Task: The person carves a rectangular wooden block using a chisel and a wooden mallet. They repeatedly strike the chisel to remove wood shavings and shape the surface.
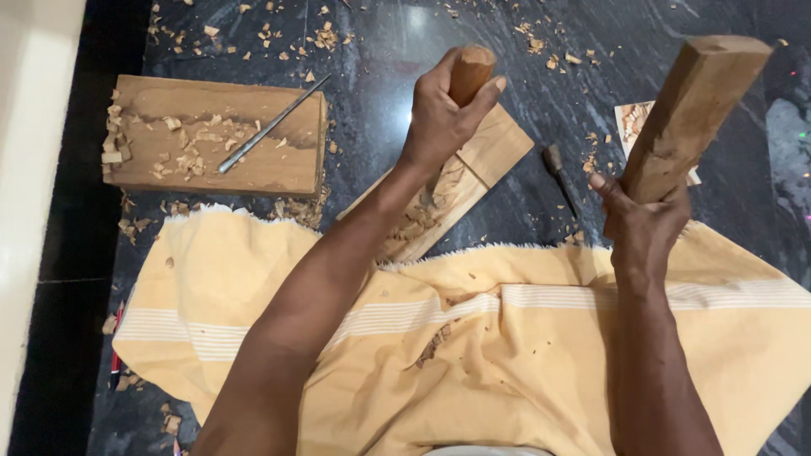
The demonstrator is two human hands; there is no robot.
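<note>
The left hand [439, 118] hides the chisel's [470, 72] blade. The arm covers part of the plank [490, 156]. A small tool [557, 169], perhaps another chisel, is blurred.

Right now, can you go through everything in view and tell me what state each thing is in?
Left hand: shut around a round wooden handle, held upright over the plank.
Right hand: grip shut on a wooden mallet block, raised and tilted.
Plank: flat on the floor, partly carved, chips in the cut.
Wooden block: flat, strewn with chips.
Metal rod: lying loose on the block.
Yellow cloth: spread out, dusted with chips.
</note>
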